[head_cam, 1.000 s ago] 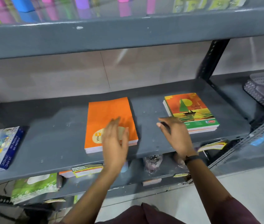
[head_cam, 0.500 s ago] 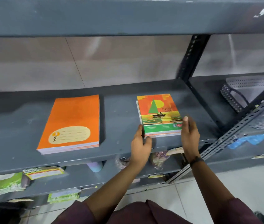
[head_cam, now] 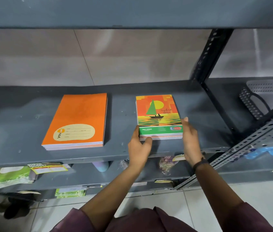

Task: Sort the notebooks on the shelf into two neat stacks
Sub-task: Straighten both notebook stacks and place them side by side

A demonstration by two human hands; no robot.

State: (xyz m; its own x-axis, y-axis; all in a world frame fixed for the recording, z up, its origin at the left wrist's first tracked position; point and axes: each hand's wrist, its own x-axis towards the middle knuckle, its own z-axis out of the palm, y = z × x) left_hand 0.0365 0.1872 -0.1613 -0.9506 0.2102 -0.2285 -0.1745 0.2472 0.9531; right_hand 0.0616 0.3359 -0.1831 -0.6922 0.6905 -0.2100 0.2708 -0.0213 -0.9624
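Two stacks of notebooks lie on the grey metal shelf (head_cam: 32,148). The left stack of larger orange notebooks (head_cam: 79,119) has a cream label and lies untouched. The right stack of smaller notebooks (head_cam: 157,114) has a sailboat-at-sunset cover on top. My left hand (head_cam: 139,148) presses against the sailboat stack's front-left corner, thumb on its front edge. My right hand (head_cam: 191,139) lies flat against its right side, fingers pointing along the edge. Both hands clasp this stack between them; it rests on the shelf.
A black slotted upright (head_cam: 206,64) stands behind and right of the sailboat stack. A grey perforated basket (head_cam: 259,96) sits on the neighbouring shelf at right. The lower shelf holds green packets (head_cam: 5,178), labelled pads and a small bottle (head_cam: 101,166). An upper shelf (head_cam: 132,12) runs overhead.
My left hand left the orange stack and both hands came to the sailboat stack, closing on its two sides. The view swung right and the stack's edges look squarer.
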